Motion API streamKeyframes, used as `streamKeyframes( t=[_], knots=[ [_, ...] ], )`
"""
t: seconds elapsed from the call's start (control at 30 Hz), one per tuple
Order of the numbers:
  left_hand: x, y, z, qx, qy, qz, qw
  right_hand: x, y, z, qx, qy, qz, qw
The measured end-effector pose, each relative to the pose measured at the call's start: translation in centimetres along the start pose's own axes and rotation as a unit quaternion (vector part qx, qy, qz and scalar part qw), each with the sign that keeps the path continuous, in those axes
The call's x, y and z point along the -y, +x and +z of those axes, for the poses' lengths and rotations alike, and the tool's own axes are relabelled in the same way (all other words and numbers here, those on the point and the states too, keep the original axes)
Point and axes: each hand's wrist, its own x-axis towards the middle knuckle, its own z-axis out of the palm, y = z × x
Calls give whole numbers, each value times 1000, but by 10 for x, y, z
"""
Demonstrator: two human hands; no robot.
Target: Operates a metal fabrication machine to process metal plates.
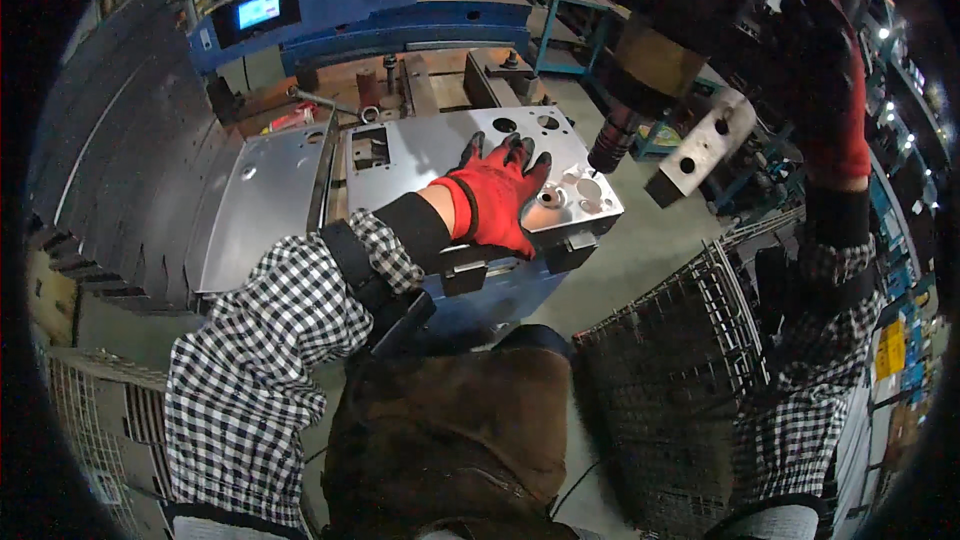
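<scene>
My left hand (495,190), in a red glove with dark fingertips, lies spread on a flat silver metal panel (420,135) with round and square cut-outs. Just right of its fingers, the dark tool (612,140) in the machine's spindle (655,55) points down over the panel's right end, near a large round hole. My right hand (835,70), in a red and black glove, is raised at the upper right beside the dark machine head. Its fingers are lost in shadow, so what they touch cannot be made out. A pale metal block with holes (705,145) sits below that hand.
A second metal panel (265,200) lies to the left, near stacked dark sheets (120,140). Clamping bolts (390,70) and a wrench (325,100) are behind the work. A wire basket (680,340) stands front right. A blue machine beam with a lit screen (258,10) spans the back.
</scene>
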Motion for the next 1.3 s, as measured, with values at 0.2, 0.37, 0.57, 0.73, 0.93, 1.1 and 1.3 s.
streamKeyframes(
  t=[0.2,0.37,0.57,0.73,0.93,1.1,1.3],
  knots=[
    [-1,-3,0,-9,5,-6,1000,12,-17,-12,-12,14,13,1000],
    [0,-2,2,-11,6,-1,1000,13,-23,-16,-23,14,24,999],
    [3,-7,1,-15,7,-2,1000,12,-29,-16,-39,14,31,999],
    [2,-5,1,-14,1,-6,1000,10,-33,-15,-52,14,38,998],
    [2,-5,2,-11,7,-6,1000,10,-32,-15,-53,-2,35,998],
    [2,-4,1,-6,8,-6,1000,13,-33,-3,-73,-24,48,996],
    [2,-6,0,-7,17,-9,1000,16,-37,8,-107,2,67,992]
  ],
)
